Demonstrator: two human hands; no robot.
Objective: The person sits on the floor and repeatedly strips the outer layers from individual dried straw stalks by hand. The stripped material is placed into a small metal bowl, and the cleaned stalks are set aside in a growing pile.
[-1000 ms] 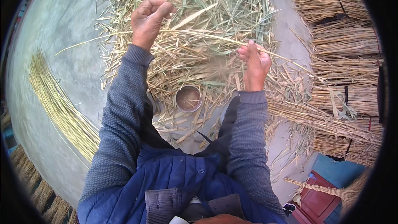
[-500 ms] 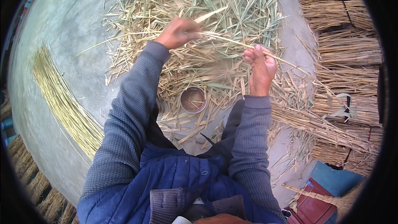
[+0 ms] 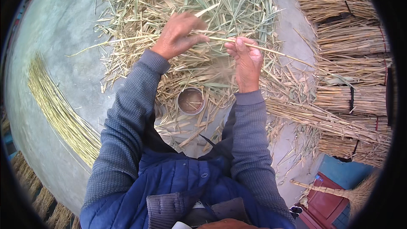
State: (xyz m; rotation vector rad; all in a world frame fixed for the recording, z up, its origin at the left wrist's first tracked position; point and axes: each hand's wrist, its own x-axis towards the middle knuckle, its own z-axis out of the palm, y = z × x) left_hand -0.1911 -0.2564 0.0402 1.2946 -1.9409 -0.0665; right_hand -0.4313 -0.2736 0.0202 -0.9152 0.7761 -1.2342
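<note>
A long, thin pale-yellow reed stalk point(image 3: 280, 54) runs across in front of me, over a heap of stripped leaves. My right hand point(image 3: 246, 59) pinches it between thumb and fingers. Left of that, my left hand point(image 3: 180, 34) is closed about the same stalk, its fingers partly blurred and turned away. The stalk's thin end point(image 3: 87, 51) sticks out past my left wrist, and the other end reaches right toward the bundles. Below my hands a round metal bowl point(image 3: 190, 101) sits among the leaves, with bits of straw in it.
Dry leaves point(image 3: 140, 10) cover the floor ahead. On the left lies a sheaf of cleaned yellow-green stalks point(image 3: 63, 112). Tied reed bundles point(image 3: 352, 42) are stacked at the right, and loose unpeeled reeds point(image 3: 313, 116) lie beside my right forearm. A straw broom point(image 3: 335, 192) lies lower right.
My right hand has slid left along the stalk, closer to my left hand. My left hand has changed its pose, with the thumb now stretched toward the right. The view has shifted slightly.
</note>
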